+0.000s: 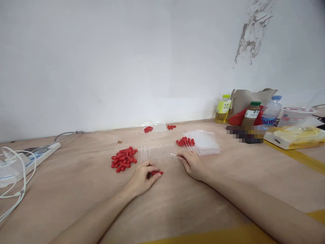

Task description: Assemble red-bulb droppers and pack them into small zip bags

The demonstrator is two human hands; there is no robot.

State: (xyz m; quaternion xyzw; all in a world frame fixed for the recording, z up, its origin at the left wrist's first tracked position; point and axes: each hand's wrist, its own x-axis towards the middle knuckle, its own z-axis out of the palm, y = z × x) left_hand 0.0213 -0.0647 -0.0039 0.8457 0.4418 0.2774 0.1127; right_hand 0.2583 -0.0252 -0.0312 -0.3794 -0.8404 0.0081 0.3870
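Observation:
My left hand (143, 178) is closed in a pinch on a red rubber bulb (157, 173), low over the table. To its left lies a pile of red rubber bulbs (123, 159). A row of thin clear tubes (156, 153) lies side by side beyond my hands. My right hand (191, 164) reaches to the row's right end, its fingers on one clear tube (173, 155). Past that hand, several tubes with red bulbs fitted (185, 141) lie partly on a stack of clear plastic bags (204, 142). My right fingertips are partly hidden.
By the wall lie two clear bags with red bulbs (148, 129) in them. On the right stand a yellow drink bottle (223, 109), a brown bottle (251, 114), a water bottle (271, 112) and a tissue pack (296, 138). A power strip (30, 162) with white cables is at left.

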